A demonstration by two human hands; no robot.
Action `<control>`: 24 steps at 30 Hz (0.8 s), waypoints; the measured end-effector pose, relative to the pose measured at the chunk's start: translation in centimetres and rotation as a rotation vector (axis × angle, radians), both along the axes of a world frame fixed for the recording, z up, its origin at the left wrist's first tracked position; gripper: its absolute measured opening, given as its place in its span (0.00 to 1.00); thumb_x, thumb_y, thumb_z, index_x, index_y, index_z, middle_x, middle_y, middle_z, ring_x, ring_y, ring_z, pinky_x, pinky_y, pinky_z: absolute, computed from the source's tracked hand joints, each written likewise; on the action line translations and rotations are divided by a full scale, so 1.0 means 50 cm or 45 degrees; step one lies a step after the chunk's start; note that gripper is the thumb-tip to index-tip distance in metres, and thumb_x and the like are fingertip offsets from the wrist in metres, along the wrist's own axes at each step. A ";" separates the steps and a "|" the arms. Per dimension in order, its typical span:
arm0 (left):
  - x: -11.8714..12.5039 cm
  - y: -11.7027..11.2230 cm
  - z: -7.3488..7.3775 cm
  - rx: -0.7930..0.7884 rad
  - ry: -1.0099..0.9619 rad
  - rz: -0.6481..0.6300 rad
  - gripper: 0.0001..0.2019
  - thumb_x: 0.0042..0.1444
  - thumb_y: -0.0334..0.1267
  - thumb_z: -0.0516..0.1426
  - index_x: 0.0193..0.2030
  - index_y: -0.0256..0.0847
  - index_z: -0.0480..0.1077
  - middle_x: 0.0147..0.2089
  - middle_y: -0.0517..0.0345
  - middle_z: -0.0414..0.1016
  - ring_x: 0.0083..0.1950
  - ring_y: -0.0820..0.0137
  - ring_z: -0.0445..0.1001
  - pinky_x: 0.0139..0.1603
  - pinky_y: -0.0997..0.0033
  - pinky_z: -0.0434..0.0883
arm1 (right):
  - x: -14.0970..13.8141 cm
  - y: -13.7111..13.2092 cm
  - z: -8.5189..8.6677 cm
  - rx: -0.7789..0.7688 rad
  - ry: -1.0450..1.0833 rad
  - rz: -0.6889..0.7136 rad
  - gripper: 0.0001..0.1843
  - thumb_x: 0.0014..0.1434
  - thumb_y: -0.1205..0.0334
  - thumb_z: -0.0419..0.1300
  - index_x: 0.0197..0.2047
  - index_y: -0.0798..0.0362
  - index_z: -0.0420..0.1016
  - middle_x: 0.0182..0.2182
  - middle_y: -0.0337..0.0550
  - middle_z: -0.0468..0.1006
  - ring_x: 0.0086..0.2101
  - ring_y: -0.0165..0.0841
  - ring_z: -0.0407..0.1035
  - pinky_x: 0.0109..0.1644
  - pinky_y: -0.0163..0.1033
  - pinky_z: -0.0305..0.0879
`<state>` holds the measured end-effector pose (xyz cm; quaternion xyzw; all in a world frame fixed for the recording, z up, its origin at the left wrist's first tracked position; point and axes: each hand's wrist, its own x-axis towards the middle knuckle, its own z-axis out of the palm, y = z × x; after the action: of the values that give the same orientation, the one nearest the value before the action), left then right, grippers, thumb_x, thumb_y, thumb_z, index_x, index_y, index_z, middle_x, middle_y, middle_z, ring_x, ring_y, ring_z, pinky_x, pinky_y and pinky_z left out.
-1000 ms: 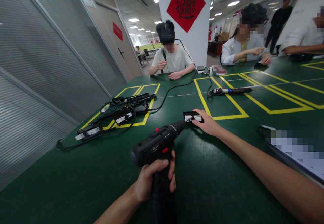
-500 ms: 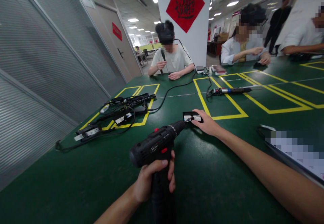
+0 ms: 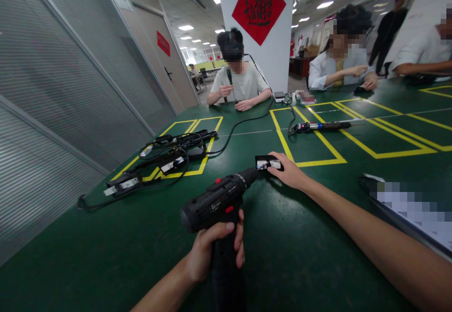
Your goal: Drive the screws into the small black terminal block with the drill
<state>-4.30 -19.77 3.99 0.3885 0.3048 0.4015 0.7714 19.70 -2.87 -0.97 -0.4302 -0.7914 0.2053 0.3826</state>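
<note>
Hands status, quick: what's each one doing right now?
Left hand: closed around the drill grip.
Right hand: gripping the small black part on the table, at the drill's tip.

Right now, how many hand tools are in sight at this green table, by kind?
Cordless drill, in the left hand: 1
Slim corded tool, lying loose: 1
Slim tool, held by the person opposite: 1
Total: 3

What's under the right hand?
The right hand rests on a small black part with a white label, lying on the table. The drill tip meets its left end. Its right end is hidden under the fingers.
</note>
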 end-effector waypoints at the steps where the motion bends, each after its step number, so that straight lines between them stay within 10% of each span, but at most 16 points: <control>1: 0.000 0.000 -0.001 -0.001 -0.003 0.004 0.13 0.55 0.36 0.45 0.46 0.35 0.58 0.24 0.59 0.64 0.21 0.68 0.70 0.27 0.64 0.66 | 0.000 0.000 0.000 -0.001 -0.001 0.000 0.20 0.60 0.59 0.56 0.55 0.53 0.62 0.51 0.47 0.68 0.46 0.39 0.67 0.48 0.50 0.65; 24: 0.000 0.001 0.001 0.003 0.018 -0.009 0.11 0.55 0.37 0.45 0.43 0.36 0.59 0.24 0.60 0.64 0.21 0.68 0.70 0.28 0.65 0.66 | -0.002 -0.001 0.001 -0.030 0.005 -0.008 0.20 0.60 0.59 0.56 0.55 0.53 0.62 0.51 0.47 0.67 0.46 0.39 0.67 0.48 0.51 0.64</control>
<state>-4.31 -19.72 4.02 0.3934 0.3084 0.3964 0.7700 19.61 -2.93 -0.93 -0.4368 -0.7869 0.2141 0.3797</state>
